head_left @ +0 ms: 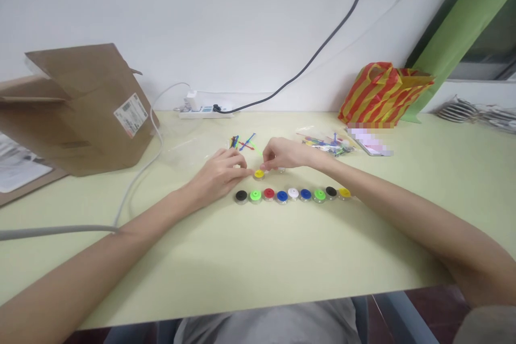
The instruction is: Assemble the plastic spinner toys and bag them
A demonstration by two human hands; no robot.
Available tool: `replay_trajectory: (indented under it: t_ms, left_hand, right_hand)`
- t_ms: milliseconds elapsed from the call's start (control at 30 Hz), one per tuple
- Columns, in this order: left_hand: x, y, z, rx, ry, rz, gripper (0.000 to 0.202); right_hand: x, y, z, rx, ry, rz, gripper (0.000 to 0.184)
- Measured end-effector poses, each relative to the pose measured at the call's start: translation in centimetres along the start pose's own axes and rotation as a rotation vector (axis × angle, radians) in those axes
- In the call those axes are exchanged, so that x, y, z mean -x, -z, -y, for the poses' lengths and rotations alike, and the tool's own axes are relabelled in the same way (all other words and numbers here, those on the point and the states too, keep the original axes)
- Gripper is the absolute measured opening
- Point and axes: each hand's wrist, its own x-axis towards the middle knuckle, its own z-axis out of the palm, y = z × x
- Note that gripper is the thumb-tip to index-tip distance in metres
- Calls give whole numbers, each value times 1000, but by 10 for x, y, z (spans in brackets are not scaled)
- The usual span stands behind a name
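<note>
The left hand [221,173] was half curled with its fingers just beside a little yellow round button [259,173], and the right hand [284,153] bent over it, pinching something too small to tell, near a long row of colored buttons [293,194] on the pale green table [242,258].
</note>
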Motion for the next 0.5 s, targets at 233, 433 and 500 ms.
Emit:
replay_trajectory:
  t_ms: [233,433,500]
  left_hand:
    - [-3,1,-4,-20,-3,43,30]
    - [-2,2,-2,-36,0,71,30]
    - [-1,1,-1,-24,7,70,31]
  right_hand:
    - [6,-7,15,255,-48,-29,19]
    - [5,-10,15,356,-24,-48,18]
    - [6,-8,13,349,13,-49,19]
